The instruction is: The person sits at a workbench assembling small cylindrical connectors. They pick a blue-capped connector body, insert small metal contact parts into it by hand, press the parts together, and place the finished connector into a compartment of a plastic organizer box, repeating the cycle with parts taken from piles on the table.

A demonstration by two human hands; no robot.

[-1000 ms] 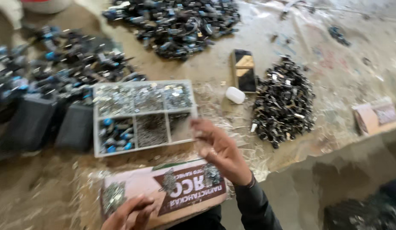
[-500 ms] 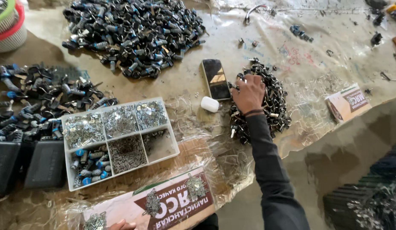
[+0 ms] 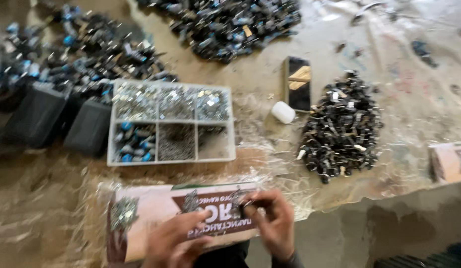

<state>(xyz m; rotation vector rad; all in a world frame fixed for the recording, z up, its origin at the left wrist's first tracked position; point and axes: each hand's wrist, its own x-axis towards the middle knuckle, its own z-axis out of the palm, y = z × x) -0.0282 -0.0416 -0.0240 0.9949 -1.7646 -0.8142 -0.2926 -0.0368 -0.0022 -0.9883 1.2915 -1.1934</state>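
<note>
While both hands work at the near table edge, the part sits pinched between them, just over the printed card. It is small and dark with a metallic glint; blur hides its exact shape.

Handling, as judged: light, stiff, hard-surfaced, probably a little slippery where the metal is bare. Not fragile. Best taken by its body with fingertips, thumb against forefinger, since it is too small for a whole-hand hold.

Grip: right hand has its fingers curled in and closed on the part at the tips. Left hand meets it from the other side, fingertips drawn together close against the same piece; whether they clamp it or only touch it cannot be told through the blur.

Surroundings: compartment tray beyond the card, holding shiny bits above and blue-capped pieces lower left. Dark pile of like parts to the right, well apart from the hands. Small white cap and phone lie just beside each other near that pile. Two further heaps at the far side.
</note>
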